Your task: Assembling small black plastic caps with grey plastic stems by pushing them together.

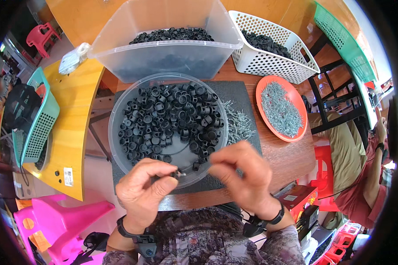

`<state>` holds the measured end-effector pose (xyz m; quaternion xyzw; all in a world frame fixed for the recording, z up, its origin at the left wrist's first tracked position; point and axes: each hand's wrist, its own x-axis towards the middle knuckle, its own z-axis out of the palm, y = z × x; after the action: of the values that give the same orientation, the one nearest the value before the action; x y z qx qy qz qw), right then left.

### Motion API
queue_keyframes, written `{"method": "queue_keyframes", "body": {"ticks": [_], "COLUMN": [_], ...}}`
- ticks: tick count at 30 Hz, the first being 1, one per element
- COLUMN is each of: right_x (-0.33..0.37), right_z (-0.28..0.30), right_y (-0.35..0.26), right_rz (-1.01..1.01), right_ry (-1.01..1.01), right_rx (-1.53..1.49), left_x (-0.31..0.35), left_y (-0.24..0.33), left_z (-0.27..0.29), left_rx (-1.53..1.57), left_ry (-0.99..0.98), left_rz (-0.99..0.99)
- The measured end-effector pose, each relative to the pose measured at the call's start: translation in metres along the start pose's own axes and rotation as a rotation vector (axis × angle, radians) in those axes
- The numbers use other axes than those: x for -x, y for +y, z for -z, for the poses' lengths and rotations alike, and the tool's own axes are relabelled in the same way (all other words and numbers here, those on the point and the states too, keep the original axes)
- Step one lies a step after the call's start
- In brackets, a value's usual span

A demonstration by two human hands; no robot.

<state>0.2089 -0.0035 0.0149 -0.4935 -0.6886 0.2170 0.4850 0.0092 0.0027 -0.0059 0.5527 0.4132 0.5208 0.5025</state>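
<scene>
My left hand (140, 189) is closed in a pinch on a small black plastic cap (175, 173), and a shiny metal bit shows at its right end. Just right of it, my right hand (248, 176) has its thumb and curled fingers together; whatever they may hold is hidden. Both hands are over the near rim of a round clear tub (181, 148) heaped with similar black plastic caps (163, 110). Loose silvery screws (239, 123) lie beside the tub on a dark mat (232, 90). An orange plate (284, 136) bears many more screws (279, 106).
Behind the tub stand a large clear bin (163, 59) and a white perforated basket (269, 68), both containing black parts. A yellow table (70, 132) with a green basket (42, 128) is at left, above a pink chair (62, 221). Another person (358, 176) sits at right.
</scene>
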Motion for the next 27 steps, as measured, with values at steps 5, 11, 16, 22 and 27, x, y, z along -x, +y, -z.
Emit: {"method": "queue_keyframes", "body": {"ticks": [5, 11, 16, 22, 27], "right_x": [-0.012, -0.026, -0.027, -0.022, -0.012], "right_z": [0.014, 0.0, -0.01, -0.014, -0.027], "right_y": [0.026, 0.036, 0.04, 0.026, 0.003], "right_rz": [0.028, 0.205, 0.252, 0.233, 0.146], "right_ry": [0.039, 0.0, -0.061, -0.037, -0.021], "right_rx": [0.263, 0.471, 0.563, 0.387, 0.103], "left_x": [-0.001, 0.0, 0.0, -0.001, -0.006], "left_y": [-0.002, -0.001, -0.001, 0.004, 0.004], "left_z": [0.002, 0.003, 0.005, 0.001, -0.007], "left_rx": [0.125, 0.174, 0.146, 0.189, 0.35], "left_ry": [0.062, 0.009, -0.008, 0.005, -0.05], "left_rz": [0.031, 0.094, 0.094, 0.158, 0.135]}}
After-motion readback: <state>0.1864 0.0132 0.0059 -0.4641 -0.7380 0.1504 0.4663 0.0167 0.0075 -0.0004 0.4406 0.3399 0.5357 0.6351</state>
